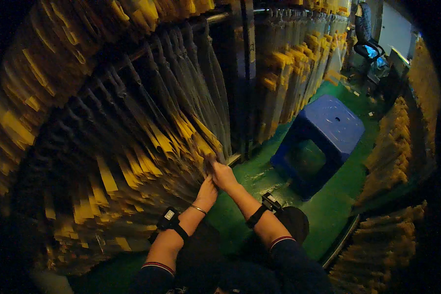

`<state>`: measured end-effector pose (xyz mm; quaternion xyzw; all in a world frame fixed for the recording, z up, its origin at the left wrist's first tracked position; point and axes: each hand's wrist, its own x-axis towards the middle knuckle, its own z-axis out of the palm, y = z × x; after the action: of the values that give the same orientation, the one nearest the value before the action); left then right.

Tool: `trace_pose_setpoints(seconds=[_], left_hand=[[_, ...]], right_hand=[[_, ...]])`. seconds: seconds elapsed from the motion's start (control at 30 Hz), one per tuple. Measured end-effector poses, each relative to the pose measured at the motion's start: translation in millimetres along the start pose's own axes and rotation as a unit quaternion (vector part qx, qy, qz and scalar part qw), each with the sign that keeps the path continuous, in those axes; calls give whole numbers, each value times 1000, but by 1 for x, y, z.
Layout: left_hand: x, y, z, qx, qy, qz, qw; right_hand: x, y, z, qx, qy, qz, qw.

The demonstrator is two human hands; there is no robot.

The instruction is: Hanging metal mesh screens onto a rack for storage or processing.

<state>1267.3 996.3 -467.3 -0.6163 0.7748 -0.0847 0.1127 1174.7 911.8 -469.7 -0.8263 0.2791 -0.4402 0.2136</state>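
Note:
Both my hands meet at the lower front end of a row of hanging clear plastic sleeves (pixel 213 90) with yellow paper sheets in them. My right hand (pixel 224 176) is closed at the edge of a yellow paper sheet (pixel 201 144), its fingertips partly hidden by the sheet. Just below and to the left, my left hand (pixel 207 191) is curled against the same bunch, touching or nearly touching the right. What its fingers hold is hidden in the dim light.
A blue plastic stool (pixel 334 117) stands on the green floor (pixel 240 210) to the right. More hanging sleeves (pixel 284 63) fill a rail (pixel 218 18) beyond a dark upright post (pixel 250 44). Brown paper bundles (pixel 389 147) line the right side. A chair (pixel 366 34) stands far back.

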Motion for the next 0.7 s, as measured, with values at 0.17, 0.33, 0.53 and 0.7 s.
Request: trace_pose_setpoints(seconds=[0.17, 0.33, 0.53, 0.7], left_hand=[[-13, 5, -2, 313, -58, 71, 945], [-7, 3, 3, 244, -10, 70, 967], [-4, 7, -6, 207, 22, 59, 976], [-3, 8, -26, 110, 78, 30, 990]], right_hand=[[-19, -4, 1, -1, -41, 88, 995], [-18, -1, -8, -23, -48, 75, 996], [-23, -11, -30, -17, 63, 70, 995], [-7, -4, -42, -21, 84, 117, 989]])
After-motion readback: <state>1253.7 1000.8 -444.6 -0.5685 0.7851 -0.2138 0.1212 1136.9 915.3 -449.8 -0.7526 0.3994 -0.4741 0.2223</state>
